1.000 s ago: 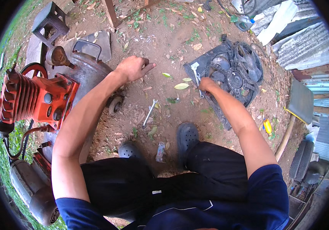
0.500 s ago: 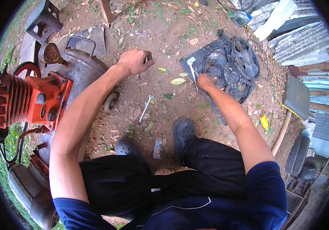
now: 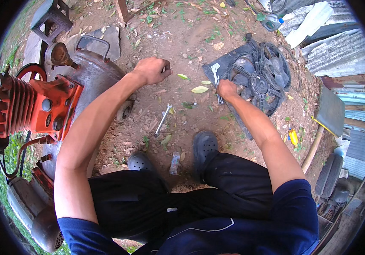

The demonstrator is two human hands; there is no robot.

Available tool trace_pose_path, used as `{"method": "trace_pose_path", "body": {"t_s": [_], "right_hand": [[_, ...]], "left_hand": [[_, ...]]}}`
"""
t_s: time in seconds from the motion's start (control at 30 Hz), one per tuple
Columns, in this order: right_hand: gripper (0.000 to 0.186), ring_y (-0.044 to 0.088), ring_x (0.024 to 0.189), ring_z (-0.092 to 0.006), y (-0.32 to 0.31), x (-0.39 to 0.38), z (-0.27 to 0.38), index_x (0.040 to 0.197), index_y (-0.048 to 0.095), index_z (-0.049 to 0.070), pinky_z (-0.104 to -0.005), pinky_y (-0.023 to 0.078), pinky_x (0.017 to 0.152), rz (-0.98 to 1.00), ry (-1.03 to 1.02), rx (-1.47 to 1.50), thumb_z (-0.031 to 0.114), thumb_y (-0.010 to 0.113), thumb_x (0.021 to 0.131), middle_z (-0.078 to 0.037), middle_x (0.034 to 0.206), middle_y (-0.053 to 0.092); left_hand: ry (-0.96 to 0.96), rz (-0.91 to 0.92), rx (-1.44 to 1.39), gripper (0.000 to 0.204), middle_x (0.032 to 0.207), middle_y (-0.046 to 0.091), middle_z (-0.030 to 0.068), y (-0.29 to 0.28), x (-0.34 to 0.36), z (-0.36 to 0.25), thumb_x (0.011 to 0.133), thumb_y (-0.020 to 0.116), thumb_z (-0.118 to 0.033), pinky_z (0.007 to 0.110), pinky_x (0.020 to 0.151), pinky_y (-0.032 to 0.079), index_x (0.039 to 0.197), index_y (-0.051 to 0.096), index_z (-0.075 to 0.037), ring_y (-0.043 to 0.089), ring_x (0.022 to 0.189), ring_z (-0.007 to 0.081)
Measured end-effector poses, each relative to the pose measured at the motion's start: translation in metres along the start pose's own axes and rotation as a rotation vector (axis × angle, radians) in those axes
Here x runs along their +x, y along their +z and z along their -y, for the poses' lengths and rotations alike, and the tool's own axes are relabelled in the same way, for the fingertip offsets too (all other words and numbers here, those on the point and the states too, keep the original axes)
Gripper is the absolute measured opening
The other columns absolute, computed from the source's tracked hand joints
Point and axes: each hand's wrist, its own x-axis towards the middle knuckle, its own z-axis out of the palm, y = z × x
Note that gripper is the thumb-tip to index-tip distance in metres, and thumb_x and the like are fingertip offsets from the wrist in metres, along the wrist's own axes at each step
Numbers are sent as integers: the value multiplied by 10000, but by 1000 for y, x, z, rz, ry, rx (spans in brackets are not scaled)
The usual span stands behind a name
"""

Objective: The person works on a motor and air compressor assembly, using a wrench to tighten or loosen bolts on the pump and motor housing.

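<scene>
Right hand (image 3: 227, 88), fingers curled, meets a silver wrench (image 3: 215, 72) on the black panel (image 3: 224, 59) at right; I can't tell whether it grips. Picking up seems underway, calling for a firm pinch. Left hand (image 3: 150, 71) hangs half-curled, nothing visible inside, near the orange compressor (image 3: 48, 104).

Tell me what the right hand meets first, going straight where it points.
The right hand would likely meet the silver wrench beside it first; they may already touch, depth being unclear.
</scene>
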Motion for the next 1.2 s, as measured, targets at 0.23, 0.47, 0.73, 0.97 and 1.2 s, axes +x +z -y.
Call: {"method": "trace_pose_path", "body": {"t_s": [0.23,0.47,0.73,0.97,1.2], "right_hand": [[286,668,973,-367,24,7,-3,989,703,3,-446,541,835,68,-64,-39,163,527,829,-242,1029,673],[319,654,1040,-333,13,-8,16,1087,684,37,-435,541,851,180,-3,-41,179,513,858,-184,1110,672],[361,678,938,-336,28,-5,17,1028,687,-1,-427,549,807,192,-5,-7,268,614,799,-188,1008,694],[278,614,503,-234,22,-6,30,846,649,-29,-360,523,500,405,-44,497,247,628,834,-123,662,638],[157,561,527,-107,-49,-18,52,894,627,16,-253,477,464,510,-79,1051,169,594,891,-30,689,612]], "left_hand": [[-11,35,9,321,947,692,157,-1,2,-3,918,552,-404,466,826,510,1047,669,-134,655,937,342],[-19,50,18,320,961,690,159,-1,-3,-3,916,551,-395,464,839,510,1052,671,-131,652,949,345],[2,9,3,335,951,689,166,3,-6,3,901,564,-396,460,828,511,1040,674,-111,653,939,351],[4,-16,12,325,939,695,149,15,-5,8,879,590,-403,458,817,516,1008,676,-117,656,930,346],[-106,49,-160,451,1011,686,184,9,3,-27,912,509,-474,458,848,509,1005,679,-68,648,960,357]]}}
